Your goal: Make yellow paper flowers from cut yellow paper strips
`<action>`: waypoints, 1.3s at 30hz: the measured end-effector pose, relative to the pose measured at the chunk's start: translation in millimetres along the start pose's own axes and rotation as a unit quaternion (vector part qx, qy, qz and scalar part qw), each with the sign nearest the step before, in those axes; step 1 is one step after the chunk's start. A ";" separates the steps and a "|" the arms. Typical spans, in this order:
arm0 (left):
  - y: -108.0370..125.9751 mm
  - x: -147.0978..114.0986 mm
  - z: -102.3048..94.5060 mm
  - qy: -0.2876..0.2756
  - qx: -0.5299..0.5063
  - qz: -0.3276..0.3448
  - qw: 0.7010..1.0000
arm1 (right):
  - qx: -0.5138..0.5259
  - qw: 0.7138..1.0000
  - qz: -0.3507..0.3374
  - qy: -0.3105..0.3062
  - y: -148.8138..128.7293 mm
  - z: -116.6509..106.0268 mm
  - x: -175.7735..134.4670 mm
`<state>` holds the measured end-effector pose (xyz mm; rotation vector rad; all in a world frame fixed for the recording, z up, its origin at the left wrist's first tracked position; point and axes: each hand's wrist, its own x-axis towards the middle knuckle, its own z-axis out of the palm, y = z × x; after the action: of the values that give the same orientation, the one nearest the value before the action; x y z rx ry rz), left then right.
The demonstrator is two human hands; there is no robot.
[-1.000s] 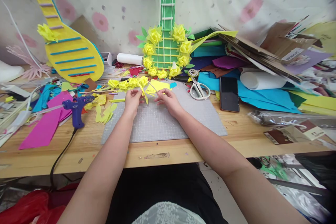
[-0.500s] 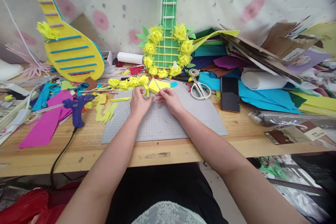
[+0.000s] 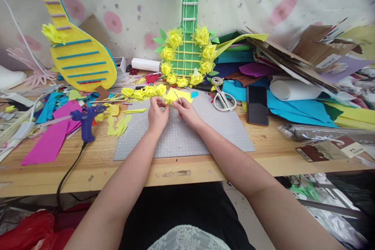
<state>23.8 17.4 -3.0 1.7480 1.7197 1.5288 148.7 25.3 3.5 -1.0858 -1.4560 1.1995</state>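
Note:
Over the far part of the grey cutting mat, my left hand pinches a small piece of yellow paper. Close beside it, my right hand has its fingers closed on a thin stick, whose tip points up and left. Just behind my fingertips lies a flat yellow paper sheet, partly covered by the hands. A row of yellow paper flowers sits at the mat's far left edge. A folded yellow strip rests left of my left hand.
A blue glue gun stands at left near pink paper. Scissors and a phone lie at right. Behind are a green flower-trimmed paper guitar and a yellow instrument shape. Coloured paper is heaped at right.
My hands have come closer together. My left fingers have turned inward around the yellow paper piece, and the stick in my right hand has swung more upright, showing less of its length.

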 end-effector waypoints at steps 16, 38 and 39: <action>5.1 -3.8 -2.6 -0.056 -0.088 -0.010 0.995 | -0.152 0.983 -0.088 0.057 9.2 -2.0 3.4; 9.6 -4.7 -1.6 0.022 0.011 -0.042 0.999 | -0.047 0.993 -0.058 0.097 6.1 3.6 3.3; 9.7 -4.9 -1.8 0.020 0.011 -0.042 0.999 | -0.053 0.992 -0.048 0.107 5.5 2.4 3.6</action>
<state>29.2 9.8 2.9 1.6430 1.8112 1.5261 146.1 29.2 -1.7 -1.1638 -1.4001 0.9168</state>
